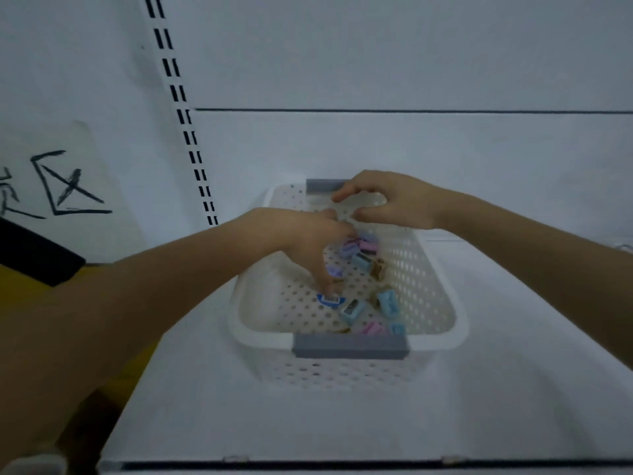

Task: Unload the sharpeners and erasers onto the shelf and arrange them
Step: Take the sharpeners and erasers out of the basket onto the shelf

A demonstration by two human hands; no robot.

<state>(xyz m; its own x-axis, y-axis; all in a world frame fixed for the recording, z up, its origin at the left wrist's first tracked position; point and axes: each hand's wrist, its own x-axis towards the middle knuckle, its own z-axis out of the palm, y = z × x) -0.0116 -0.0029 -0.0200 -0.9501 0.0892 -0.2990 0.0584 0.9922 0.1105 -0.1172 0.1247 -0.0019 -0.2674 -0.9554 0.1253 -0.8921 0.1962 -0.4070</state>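
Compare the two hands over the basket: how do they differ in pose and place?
The left hand reaches down into the basket, fingertips on a blue-labelled item; the right hand hovers above the far end. The left fingers point downward; the right fingers curl, with nothing visible in them. Both are bare and over the basket.

A paper sign (pixel 65 180) with black handwriting is sitting left of a slotted wall rail (pixel 186 121), above a black object (pixel 34 255).
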